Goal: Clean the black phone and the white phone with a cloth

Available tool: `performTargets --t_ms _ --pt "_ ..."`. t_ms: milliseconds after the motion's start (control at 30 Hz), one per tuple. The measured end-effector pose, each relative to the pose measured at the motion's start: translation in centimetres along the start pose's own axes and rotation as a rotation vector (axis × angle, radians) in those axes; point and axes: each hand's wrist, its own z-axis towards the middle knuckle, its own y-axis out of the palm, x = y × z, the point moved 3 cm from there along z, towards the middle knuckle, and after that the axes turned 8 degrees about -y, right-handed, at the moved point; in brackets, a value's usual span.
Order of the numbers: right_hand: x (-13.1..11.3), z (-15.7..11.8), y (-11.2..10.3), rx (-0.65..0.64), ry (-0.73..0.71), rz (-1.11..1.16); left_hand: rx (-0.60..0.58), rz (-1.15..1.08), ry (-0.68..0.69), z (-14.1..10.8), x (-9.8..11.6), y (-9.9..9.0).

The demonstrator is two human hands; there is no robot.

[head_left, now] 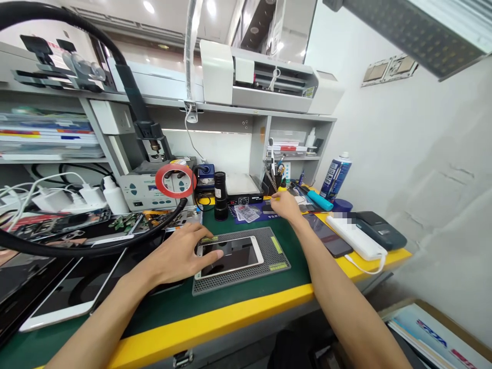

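Observation:
A white-framed smartphone [232, 256] with a dark screen lies face up on a grey perforated mat [274, 259]. Across its left end rests my left hand [184, 253], fingers apart, the thumb on the screen and the other fingers near the far edge. My right hand [286, 205] reaches to the back of the bench, its fingers closed around a yellow-handled tool [283, 187] with a dark upper end. What kind of tool it is does not show clearly. Just behind it stands a dark holder [269, 182] with tweezers and other tools.
Opened tablets [65, 294] and circuit boards crowd the left, under a black hose [96, 251]. A tape roll [157, 182] hangs before the grey station [132, 189]. On the right are a dark phone [326, 236], a white power strip [357, 238] and a spray can [336, 177].

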Motion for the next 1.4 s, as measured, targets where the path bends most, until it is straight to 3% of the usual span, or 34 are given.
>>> performTargets --t_ms 233,400,867,1400 --pt "-3.0 -1.7 3.2 -0.298 -0.267 -0.105 0.008 0.01 0.021 0.0 0.3 0.0" --pt "-3.2 -2.0 3.7 -0.387 -0.306 -0.161 -0.008 0.01 0.016 0.0 0.4 0.0" --pt "-3.8 -2.4 5.1 -0.33 -0.353 -0.124 -0.002 0.005 0.008 -0.3 0.4 -0.2" --pt "-3.5 -2.2 5.2 -0.28 -0.371 -0.09 0.032 -0.02 0.022 -0.5 0.5 -0.4"
